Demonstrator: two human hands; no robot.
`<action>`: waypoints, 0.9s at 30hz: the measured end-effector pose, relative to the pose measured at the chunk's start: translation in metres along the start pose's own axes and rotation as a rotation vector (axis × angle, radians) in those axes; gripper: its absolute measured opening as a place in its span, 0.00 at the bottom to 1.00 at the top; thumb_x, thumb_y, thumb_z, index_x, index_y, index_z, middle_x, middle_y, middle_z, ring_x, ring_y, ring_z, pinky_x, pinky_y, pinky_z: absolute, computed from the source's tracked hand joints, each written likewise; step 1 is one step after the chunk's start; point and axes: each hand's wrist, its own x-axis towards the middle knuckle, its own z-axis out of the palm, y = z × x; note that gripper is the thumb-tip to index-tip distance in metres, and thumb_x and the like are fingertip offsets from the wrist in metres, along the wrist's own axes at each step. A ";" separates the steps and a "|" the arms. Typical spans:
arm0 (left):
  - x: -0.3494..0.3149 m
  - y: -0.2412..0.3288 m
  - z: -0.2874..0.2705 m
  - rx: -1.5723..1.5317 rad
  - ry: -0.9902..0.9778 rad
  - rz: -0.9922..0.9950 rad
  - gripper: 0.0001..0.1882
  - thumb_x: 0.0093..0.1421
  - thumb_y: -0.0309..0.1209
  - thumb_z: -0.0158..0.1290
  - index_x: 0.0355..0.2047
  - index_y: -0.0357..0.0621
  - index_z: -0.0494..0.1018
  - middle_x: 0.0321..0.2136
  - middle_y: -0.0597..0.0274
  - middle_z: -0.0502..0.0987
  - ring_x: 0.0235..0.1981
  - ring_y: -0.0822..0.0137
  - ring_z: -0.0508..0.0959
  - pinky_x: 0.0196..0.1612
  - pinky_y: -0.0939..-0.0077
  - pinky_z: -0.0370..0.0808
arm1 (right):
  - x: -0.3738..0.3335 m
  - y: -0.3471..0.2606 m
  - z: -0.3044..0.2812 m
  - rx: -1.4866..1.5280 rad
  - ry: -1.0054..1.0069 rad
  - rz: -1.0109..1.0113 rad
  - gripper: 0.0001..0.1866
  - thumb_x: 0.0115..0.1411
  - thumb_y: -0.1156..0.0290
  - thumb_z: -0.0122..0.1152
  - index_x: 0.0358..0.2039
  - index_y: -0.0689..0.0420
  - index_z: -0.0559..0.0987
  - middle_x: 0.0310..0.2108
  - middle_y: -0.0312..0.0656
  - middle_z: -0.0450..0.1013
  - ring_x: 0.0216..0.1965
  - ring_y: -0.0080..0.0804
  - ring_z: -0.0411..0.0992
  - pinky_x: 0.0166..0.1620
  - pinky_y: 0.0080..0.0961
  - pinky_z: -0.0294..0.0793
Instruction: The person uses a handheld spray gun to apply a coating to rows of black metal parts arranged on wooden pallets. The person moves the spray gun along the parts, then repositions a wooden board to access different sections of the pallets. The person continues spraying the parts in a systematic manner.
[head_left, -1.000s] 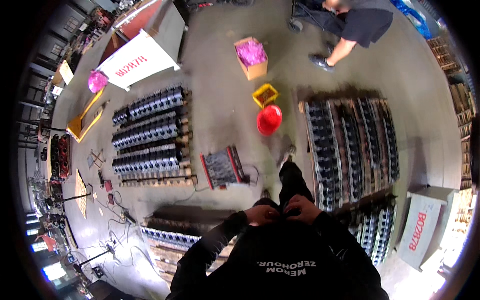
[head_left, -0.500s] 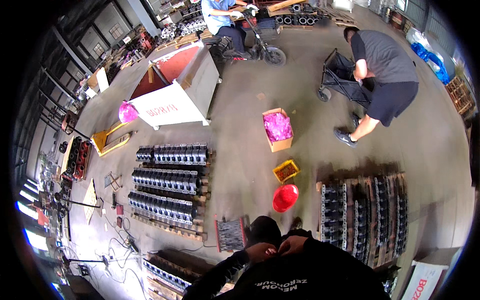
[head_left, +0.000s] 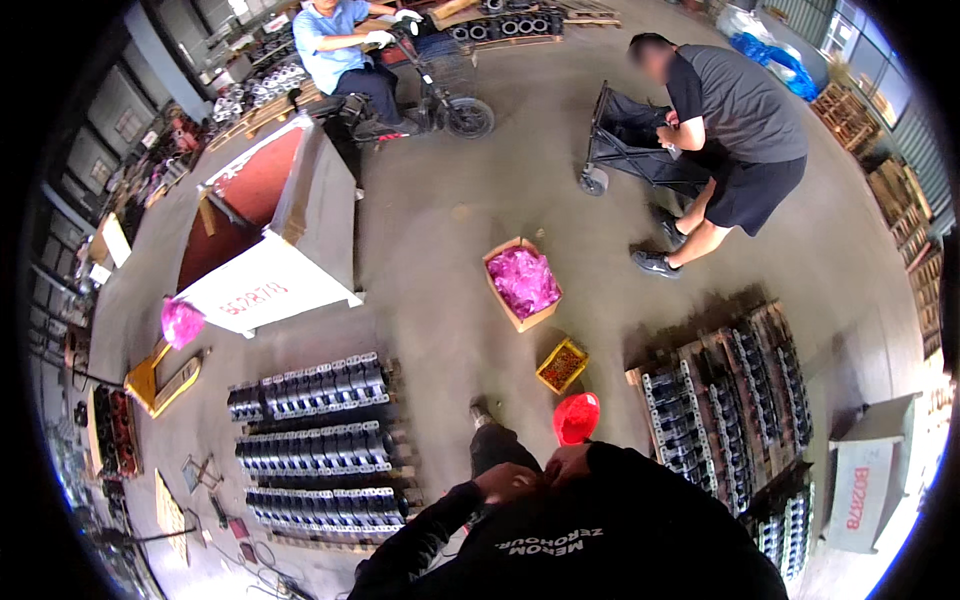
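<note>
My left hand [head_left: 508,482] is held at the front of my body, against my dark clothing, with its fingers curled in. Close beside it, my right hand [head_left: 568,462] is also closed at my waist. Whatever the fingers hold is hidden against the dark cloth. Just beyond my right hand a red hard hat [head_left: 576,416] lies on the floor. Past that sits a yellow crate [head_left: 545,378] of small orange-brown parts, and farther off a cardboard box [head_left: 496,290] filled with pink plastic bags [head_left: 526,282].
Rows of dark metal castings [head_left: 315,450] lie on pallets at left, others [head_left: 680,425] at right. A white metal bin [head_left: 325,215] and a yellow pallet jack [head_left: 165,380] stand far left. One person [head_left: 745,110] bends over a folding cart [head_left: 640,155]; another sits on a bike [head_left: 425,110].
My view has shifted and turned, and one leg now shows stepping forward. The hard hat, crate and box sit closer to me. Both hands stay at my waist.
</note>
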 end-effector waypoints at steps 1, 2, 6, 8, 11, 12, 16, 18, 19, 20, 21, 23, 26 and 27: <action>-0.009 0.001 -0.021 -0.031 -0.005 0.041 0.16 0.59 0.28 0.56 0.48 0.41 0.76 0.37 0.59 0.82 0.40 0.70 0.80 0.46 0.71 0.76 | 0.011 -0.016 -0.008 -0.026 -0.027 0.022 0.18 0.52 0.61 0.66 0.42 0.55 0.83 0.34 0.38 0.80 0.34 0.26 0.75 0.39 0.28 0.74; -0.022 0.002 -0.037 -0.025 -0.020 0.001 0.16 0.59 0.28 0.56 0.48 0.42 0.76 0.38 0.60 0.82 0.41 0.71 0.79 0.46 0.73 0.76 | 0.020 -0.027 -0.016 -0.052 -0.058 0.045 0.16 0.52 0.62 0.66 0.41 0.56 0.83 0.33 0.38 0.80 0.34 0.26 0.75 0.38 0.28 0.74; -0.083 -0.005 -0.081 0.060 -0.043 -0.146 0.18 0.60 0.28 0.57 0.51 0.44 0.75 0.40 0.63 0.82 0.40 0.73 0.80 0.46 0.75 0.76 | 0.067 -0.061 -0.035 -0.126 -0.145 -0.050 0.15 0.54 0.62 0.64 0.40 0.54 0.83 0.33 0.38 0.80 0.34 0.28 0.75 0.39 0.30 0.75; -0.103 -0.029 -0.096 0.217 -0.019 -0.102 0.18 0.60 0.27 0.56 0.52 0.45 0.75 0.42 0.61 0.82 0.41 0.71 0.80 0.47 0.74 0.76 | 0.069 -0.106 -0.057 -0.232 -0.128 -0.133 0.17 0.56 0.60 0.64 0.42 0.56 0.82 0.35 0.40 0.80 0.36 0.29 0.76 0.39 0.30 0.74; -0.125 -0.019 -0.119 -0.008 0.101 -0.116 0.18 0.61 0.26 0.55 0.53 0.44 0.74 0.43 0.60 0.81 0.42 0.70 0.80 0.47 0.74 0.76 | 0.089 -0.109 -0.073 -0.065 -0.132 -0.092 0.17 0.56 0.64 0.66 0.44 0.56 0.81 0.38 0.40 0.80 0.38 0.29 0.77 0.41 0.28 0.75; -0.129 -0.014 -0.128 -0.036 0.117 -0.135 0.19 0.61 0.26 0.54 0.54 0.44 0.74 0.44 0.59 0.80 0.45 0.69 0.79 0.49 0.73 0.75 | 0.085 -0.127 -0.089 0.018 -0.139 -0.048 0.16 0.56 0.65 0.66 0.45 0.56 0.81 0.38 0.40 0.80 0.39 0.29 0.77 0.41 0.28 0.75; -0.132 -0.003 -0.171 -0.129 0.152 -0.250 0.18 0.63 0.27 0.53 0.55 0.43 0.73 0.46 0.58 0.79 0.47 0.71 0.77 0.50 0.74 0.74 | 0.111 -0.125 -0.127 -0.016 -0.128 -0.120 0.17 0.54 0.67 0.66 0.44 0.56 0.81 0.39 0.40 0.80 0.40 0.32 0.76 0.40 0.30 0.76; -0.123 -0.008 -0.195 -0.202 0.158 -0.156 0.19 0.63 0.28 0.54 0.55 0.41 0.73 0.46 0.58 0.79 0.47 0.71 0.77 0.50 0.75 0.73 | 0.110 -0.136 -0.149 -0.157 -0.051 -0.110 0.17 0.54 0.65 0.66 0.44 0.56 0.81 0.38 0.42 0.79 0.39 0.36 0.76 0.41 0.31 0.75; -0.119 -0.014 -0.207 -0.241 0.164 -0.110 0.19 0.64 0.28 0.54 0.55 0.40 0.72 0.46 0.59 0.79 0.47 0.72 0.77 0.50 0.76 0.73 | 0.111 -0.144 -0.161 -0.237 -0.012 -0.122 0.17 0.53 0.64 0.66 0.43 0.55 0.80 0.38 0.42 0.79 0.39 0.38 0.76 0.41 0.32 0.75; -0.113 -0.028 -0.220 -0.196 0.164 -0.153 0.19 0.63 0.27 0.55 0.54 0.38 0.72 0.47 0.59 0.79 0.48 0.72 0.76 0.50 0.77 0.73 | 0.112 -0.151 -0.171 -0.312 0.031 -0.128 0.17 0.53 0.63 0.65 0.43 0.55 0.80 0.38 0.43 0.79 0.39 0.40 0.76 0.41 0.33 0.75; -0.108 -0.028 -0.234 -0.315 0.156 -0.179 0.19 0.63 0.27 0.55 0.54 0.38 0.72 0.47 0.59 0.79 0.48 0.72 0.76 0.50 0.77 0.73 | 0.115 -0.156 -0.181 -0.384 0.077 -0.137 0.17 0.53 0.63 0.65 0.42 0.55 0.80 0.38 0.44 0.78 0.39 0.42 0.76 0.41 0.34 0.75; -0.094 -0.027 -0.265 -0.552 0.141 -0.233 0.19 0.63 0.26 0.54 0.54 0.38 0.73 0.48 0.59 0.78 0.48 0.71 0.76 0.50 0.77 0.73 | 0.124 -0.158 -0.207 -0.383 0.071 -0.120 0.18 0.52 0.61 0.65 0.41 0.55 0.80 0.37 0.46 0.78 0.38 0.46 0.75 0.42 0.35 0.74; -0.057 -0.004 -0.325 -0.290 0.124 -0.113 0.17 0.64 0.27 0.54 0.52 0.38 0.73 0.45 0.59 0.79 0.47 0.72 0.77 0.49 0.76 0.74 | 0.138 -0.144 -0.249 -0.091 0.141 -0.208 0.20 0.49 0.62 0.66 0.44 0.52 0.80 0.39 0.40 0.79 0.41 0.36 0.77 0.44 0.34 0.75; -0.053 0.002 -0.341 -0.212 0.120 -0.086 0.16 0.64 0.28 0.54 0.51 0.38 0.74 0.44 0.60 0.80 0.47 0.72 0.77 0.49 0.76 0.74 | 0.144 -0.144 -0.259 0.042 0.183 -0.273 0.19 0.49 0.61 0.65 0.42 0.52 0.81 0.37 0.40 0.80 0.39 0.36 0.77 0.42 0.35 0.75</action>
